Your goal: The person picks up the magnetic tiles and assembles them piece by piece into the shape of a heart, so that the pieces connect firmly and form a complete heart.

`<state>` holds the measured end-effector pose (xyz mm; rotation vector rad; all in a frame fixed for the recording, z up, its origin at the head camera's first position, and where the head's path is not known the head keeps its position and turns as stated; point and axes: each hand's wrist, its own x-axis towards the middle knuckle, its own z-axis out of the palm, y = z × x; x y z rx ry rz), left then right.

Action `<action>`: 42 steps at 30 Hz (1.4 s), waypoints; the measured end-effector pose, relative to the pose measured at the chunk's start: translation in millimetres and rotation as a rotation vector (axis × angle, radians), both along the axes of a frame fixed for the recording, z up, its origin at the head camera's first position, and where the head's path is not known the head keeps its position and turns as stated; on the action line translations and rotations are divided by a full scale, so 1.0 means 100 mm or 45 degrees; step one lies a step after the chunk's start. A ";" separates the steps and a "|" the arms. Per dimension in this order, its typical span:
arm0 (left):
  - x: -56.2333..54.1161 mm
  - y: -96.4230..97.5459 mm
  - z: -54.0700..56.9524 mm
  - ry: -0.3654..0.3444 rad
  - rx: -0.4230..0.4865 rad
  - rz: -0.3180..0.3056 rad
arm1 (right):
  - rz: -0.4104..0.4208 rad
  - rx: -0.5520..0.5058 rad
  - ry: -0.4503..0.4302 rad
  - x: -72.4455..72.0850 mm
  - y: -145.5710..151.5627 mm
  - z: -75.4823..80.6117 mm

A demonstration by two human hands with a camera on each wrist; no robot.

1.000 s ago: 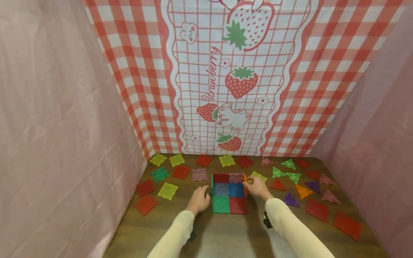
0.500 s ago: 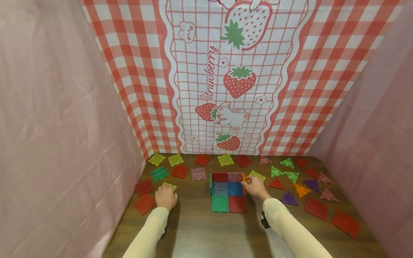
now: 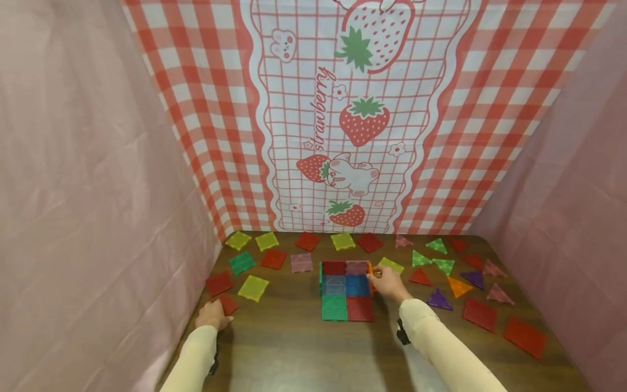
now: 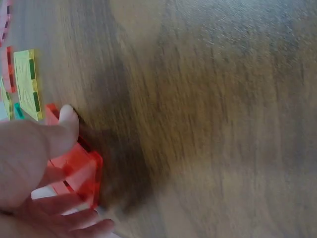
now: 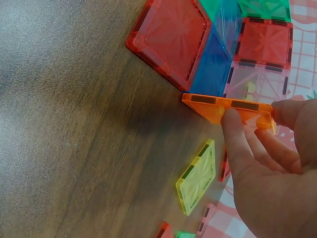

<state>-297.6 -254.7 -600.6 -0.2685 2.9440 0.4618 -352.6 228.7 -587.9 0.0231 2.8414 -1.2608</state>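
Observation:
At the left side of the table my left hand (image 3: 210, 316) grips a red square magnetic tile (image 3: 228, 305). In the left wrist view the thumb lies over one edge of this red tile, and some fingers show through its clear plastic. My right hand (image 5: 272, 163) pinches an orange magnetic tile (image 5: 207, 107) that stands upright at the right side of the tile structure (image 3: 334, 308). The structure's floor has green, red, blue and clear squares. Red and pink tiles stand along its back, and a green tile (image 3: 321, 279) stands upright on its left.
Behind my left hand lie another red square (image 3: 219, 283) and a yellow square (image 3: 253, 288). Several squares lie along the back edge. Triangles, including a purple one (image 3: 440, 300), and two red squares are spread on the right. A checked cloth (image 3: 206, 109) hangs behind the table.
My left hand has moved from beside the structure, past the yellow square, to the red square at the left and taken hold of it. My right hand has stayed at the orange tile.

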 end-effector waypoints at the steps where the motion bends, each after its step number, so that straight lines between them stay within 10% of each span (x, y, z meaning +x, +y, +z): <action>1: 0.01 -0.01 0.00 0.027 -0.004 -0.026 | -0.002 0.000 0.000 0.00 0.01 0.00; 13: -0.01 0.07 0.07 0.078 0.014 -0.134 | -0.008 0.025 0.001 0.07 0.04 -0.02; 24: -0.13 1.14 0.16 0.114 0.583 -0.221 | -0.002 0.076 0.066 0.12 0.06 -0.09; 42: -0.03 2.10 -0.01 -0.053 0.720 -0.327 | 0.000 0.099 0.097 0.12 0.00 0.01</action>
